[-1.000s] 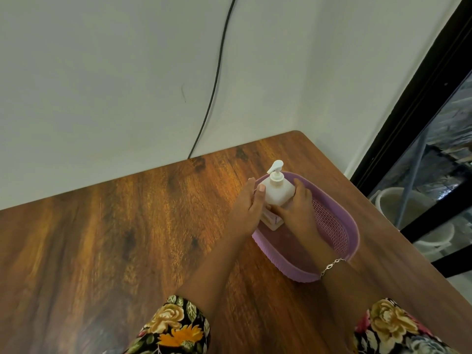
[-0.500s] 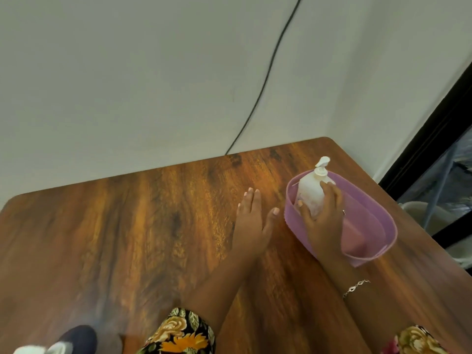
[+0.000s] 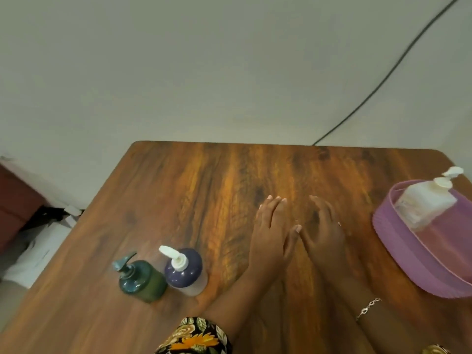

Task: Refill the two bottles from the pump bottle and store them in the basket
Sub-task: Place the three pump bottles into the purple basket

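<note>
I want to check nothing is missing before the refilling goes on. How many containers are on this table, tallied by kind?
Baskets: 1, the purple basket
Pump bottles: 3, the white bottle inside it, the green bottle and the dark blue bottle standing on the table
Total: 4

A wooden table with strong dark grain and rounded far corners stands against a plain pale wall. A thin black cable runs slantwise down the wall and passes behind the table's far edge. Left of the table, lower down, are a dark red block, something black and blurred white stuff.
</note>
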`<state>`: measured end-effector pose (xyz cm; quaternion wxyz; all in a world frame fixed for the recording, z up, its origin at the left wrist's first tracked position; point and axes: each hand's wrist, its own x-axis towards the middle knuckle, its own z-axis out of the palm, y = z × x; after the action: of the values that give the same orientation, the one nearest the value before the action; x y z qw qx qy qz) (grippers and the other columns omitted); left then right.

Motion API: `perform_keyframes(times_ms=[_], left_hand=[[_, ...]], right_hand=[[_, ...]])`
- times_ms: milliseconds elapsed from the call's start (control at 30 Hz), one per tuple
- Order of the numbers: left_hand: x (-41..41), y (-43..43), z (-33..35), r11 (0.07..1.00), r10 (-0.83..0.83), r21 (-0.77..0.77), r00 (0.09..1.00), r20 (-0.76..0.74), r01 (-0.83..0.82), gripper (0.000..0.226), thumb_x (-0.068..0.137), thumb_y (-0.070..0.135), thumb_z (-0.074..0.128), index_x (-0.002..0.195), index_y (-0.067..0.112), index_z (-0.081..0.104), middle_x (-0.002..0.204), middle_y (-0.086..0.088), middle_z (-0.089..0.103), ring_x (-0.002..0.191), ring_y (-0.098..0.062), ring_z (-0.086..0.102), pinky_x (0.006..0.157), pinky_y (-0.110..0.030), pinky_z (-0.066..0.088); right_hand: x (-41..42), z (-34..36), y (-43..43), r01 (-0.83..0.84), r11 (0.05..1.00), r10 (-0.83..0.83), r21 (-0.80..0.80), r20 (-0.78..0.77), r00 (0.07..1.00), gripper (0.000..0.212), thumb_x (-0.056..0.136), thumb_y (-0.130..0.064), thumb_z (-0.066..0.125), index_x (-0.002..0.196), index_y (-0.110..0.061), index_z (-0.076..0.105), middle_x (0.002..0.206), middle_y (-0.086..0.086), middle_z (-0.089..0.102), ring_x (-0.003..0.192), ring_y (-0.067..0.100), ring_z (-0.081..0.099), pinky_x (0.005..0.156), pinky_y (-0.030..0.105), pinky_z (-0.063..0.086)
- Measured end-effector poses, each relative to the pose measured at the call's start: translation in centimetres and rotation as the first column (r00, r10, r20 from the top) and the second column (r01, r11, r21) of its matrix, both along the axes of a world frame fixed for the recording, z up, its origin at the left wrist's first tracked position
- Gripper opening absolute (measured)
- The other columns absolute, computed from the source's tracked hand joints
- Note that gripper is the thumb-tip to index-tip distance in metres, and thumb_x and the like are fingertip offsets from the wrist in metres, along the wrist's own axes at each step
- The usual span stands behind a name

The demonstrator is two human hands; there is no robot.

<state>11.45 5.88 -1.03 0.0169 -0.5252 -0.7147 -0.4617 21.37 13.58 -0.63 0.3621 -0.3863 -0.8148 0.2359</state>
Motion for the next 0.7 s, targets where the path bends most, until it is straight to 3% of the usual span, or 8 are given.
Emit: perform_keyframes(times_ms=[133, 267, 367, 567, 700], left_hand=[[-2.0, -3.4, 0.8, 0.991, 0.076, 0.112, 0.997, -0.021, -0.073, 0.046, 0.099, 0.041, 0.031, 0.135, 0.014, 0.035, 0.145, 0.0, 0.031, 0.142, -0.017, 0.017, 0.114, -0.024, 0.019], [-3.5, -6.8, 1.3, 0.966, 0.133, 0.231, 0.99, -0.045, -0.119, 0.041, 0.098, 0.033, 0.036, 0.132, 0.011, 0.037, 0.143, -0.007, 0.031, 0.14, -0.028, 0.021, 0.114, -0.028, 0.018], [-4.6, -9.5, 1.6, 0.899, 0.338, 0.3, 0.941, -0.015, -0.318, 0.045, 0.09, 0.032, 0.046, 0.128, 0.009, 0.04, 0.136, -0.009, 0.037, 0.13, -0.022, 0.034, 0.109, -0.032, 0.026], [-6.1, -13.4, 0.1, 0.778, 0.58, 0.192, 0.801, 0.149, -0.599, 0.061, 0.096, 0.05, 0.033, 0.13, 0.0, 0.039, 0.138, -0.006, 0.037, 0.134, -0.007, 0.026, 0.112, -0.022, 0.016], [-4.8, -14.9, -1.2, 0.797, 0.546, 0.081, 0.772, 0.326, -0.598, 0.065, 0.092, 0.06, 0.031, 0.139, 0.016, 0.028, 0.142, -0.006, 0.034, 0.135, -0.013, 0.03, 0.111, -0.026, 0.023]], right_hand=[[-3.8, -0.4, -2.7, -0.142, 0.99, 0.142, -0.004, 0.024, 0.99, 0.065, 0.082, -0.05, 0.04, 0.132, -0.009, 0.046, 0.133, 0.007, 0.047, 0.109, 0.006, 0.044, 0.084, 0.023, 0.034], [-6.8, -1.5, -4.7, -0.279, 0.959, 0.281, -0.041, 0.069, 0.957, 0.061, 0.082, -0.048, 0.043, 0.132, -0.013, 0.045, 0.132, 0.006, 0.05, 0.113, 0.011, 0.048, 0.086, 0.033, 0.044], [-8.2, -2.4, -6.0, -0.375, 0.923, 0.383, -0.089, 0.087, 0.92, 0.057, 0.081, -0.05, 0.046, 0.133, -0.027, 0.04, 0.133, -0.002, 0.048, 0.118, 0.016, 0.05, 0.094, 0.036, 0.043], [-10.8, -2.9, -8.8, -0.538, 0.828, 0.556, -0.158, 0.108, 0.824, 0.057, 0.082, -0.036, 0.055, 0.135, -0.018, 0.042, 0.136, -0.002, 0.047, 0.123, 0.005, 0.042, 0.1, 0.022, 0.036], [-12.0, -3.4, -10.1, -0.601, 0.752, 0.649, -0.27, 0.141, 0.748, 0.064, 0.078, -0.034, 0.054, 0.136, -0.013, 0.041, 0.138, 0.002, 0.045, 0.125, 0.012, 0.043, 0.102, 0.026, 0.037]])
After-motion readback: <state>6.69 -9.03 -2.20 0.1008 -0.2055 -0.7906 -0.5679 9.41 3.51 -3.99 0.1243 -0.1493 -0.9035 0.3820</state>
